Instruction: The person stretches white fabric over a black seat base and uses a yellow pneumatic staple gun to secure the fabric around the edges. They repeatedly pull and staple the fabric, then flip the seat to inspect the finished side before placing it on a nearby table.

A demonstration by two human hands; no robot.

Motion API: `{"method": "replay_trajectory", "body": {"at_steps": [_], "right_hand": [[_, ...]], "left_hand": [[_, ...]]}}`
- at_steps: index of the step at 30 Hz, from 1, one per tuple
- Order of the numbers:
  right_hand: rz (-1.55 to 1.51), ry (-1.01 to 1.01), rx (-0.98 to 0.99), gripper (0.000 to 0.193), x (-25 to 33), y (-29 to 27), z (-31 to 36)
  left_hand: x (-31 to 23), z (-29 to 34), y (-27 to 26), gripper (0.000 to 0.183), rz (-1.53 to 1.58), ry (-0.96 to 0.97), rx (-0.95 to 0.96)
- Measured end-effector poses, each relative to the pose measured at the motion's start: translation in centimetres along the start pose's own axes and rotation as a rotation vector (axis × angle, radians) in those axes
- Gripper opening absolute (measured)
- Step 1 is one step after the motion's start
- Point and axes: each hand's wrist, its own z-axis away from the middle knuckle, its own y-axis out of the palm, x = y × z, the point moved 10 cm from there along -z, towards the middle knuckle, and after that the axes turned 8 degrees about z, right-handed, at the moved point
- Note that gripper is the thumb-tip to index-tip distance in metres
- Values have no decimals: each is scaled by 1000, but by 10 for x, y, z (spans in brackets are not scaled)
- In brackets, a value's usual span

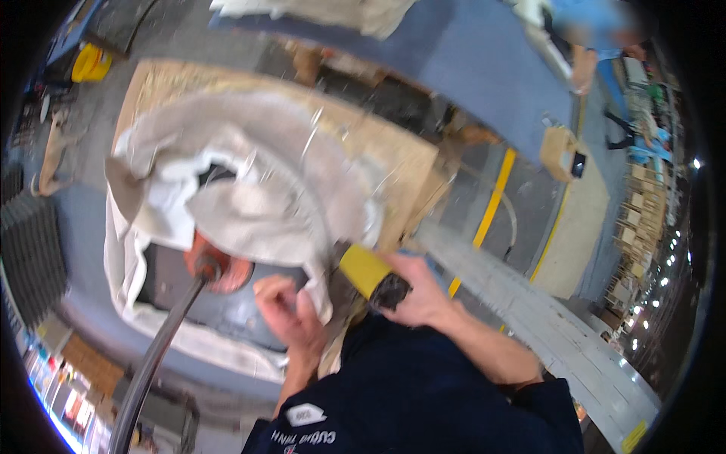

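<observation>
My right hand (420,290) is wrapped round a yellow hand tool (361,272) with a dark, rough-looking end; its exact kind cannot be made out. The tool's far tip points toward the edge of a piece covered in beige fabric (340,181). Over the grey inner panel (238,309) of that piece hovers my left hand (286,312), its fingers loosely curled and the thumb apart, with nothing visible in it. A loose flap of the fabric (253,216) is folded up in front of my left hand.
An orange-red round head (219,265) on a metal pole (155,363) meets the panel. Chipboard (404,151) lies beneath the fabric piece. Along the right runs a long grey beam (529,310). A blue-grey table (484,68) stands beyond, with another person (597,23) at far right.
</observation>
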Motion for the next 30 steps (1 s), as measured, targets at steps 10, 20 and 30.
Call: {"method": "replay_trajectory", "body": {"at_steps": [10, 20, 30], "right_hand": [[-1131, -199, 271, 37, 18, -138, 44], [-1410, -684, -124, 50, -114, -321, 139], [-1752, -487, -998, 55, -373, -462, 260]], "left_hand": [[-65, 21, 218, 60, 932, -641, 1091], [-128, 77, 394, 85, 754, -607, 1517], [-30, 26, 641, 29, 24, -572, 1123]]}}
